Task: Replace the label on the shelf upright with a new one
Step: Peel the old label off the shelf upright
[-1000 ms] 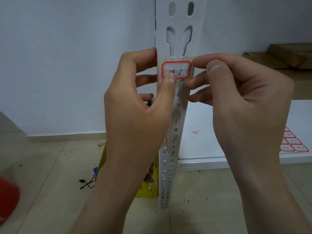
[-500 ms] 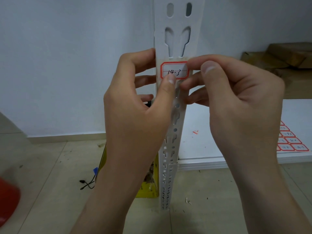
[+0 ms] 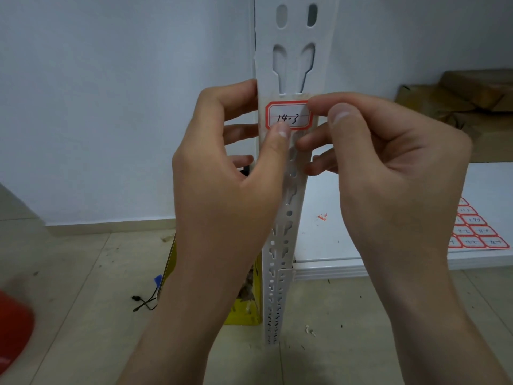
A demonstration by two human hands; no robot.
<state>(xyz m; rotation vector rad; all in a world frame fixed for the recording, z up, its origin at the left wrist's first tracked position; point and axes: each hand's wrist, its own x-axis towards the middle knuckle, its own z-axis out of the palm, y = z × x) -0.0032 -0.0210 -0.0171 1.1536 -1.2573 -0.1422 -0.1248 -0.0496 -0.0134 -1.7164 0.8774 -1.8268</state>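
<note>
A white slotted shelf upright (image 3: 294, 31) rises through the middle of the view. Stuck on it is a red-bordered white label (image 3: 288, 115) handwritten "14-3". My left hand (image 3: 222, 195) wraps the upright from the left, fingers behind it, with the thumb tip pressed on the label's lower edge. My right hand (image 3: 388, 168) comes in from the right. Its index fingertip covers the label's upper right corner and the thumb sits just in front, pinching there. The other right fingers curl against the upright below the label.
A sheet of red-bordered labels (image 3: 477, 232) lies on the white shelf board (image 3: 333, 232) at the right. Cardboard boxes (image 3: 458, 93) sit on the shelf above. A yellow box (image 3: 247, 309) and a black cable (image 3: 143, 301) are on the tiled floor. A blurred red object (image 3: 14, 329) shows lower left.
My right index finger has slid left onto the label's upper right corner. The left hand and its thumb have stayed in place.
</note>
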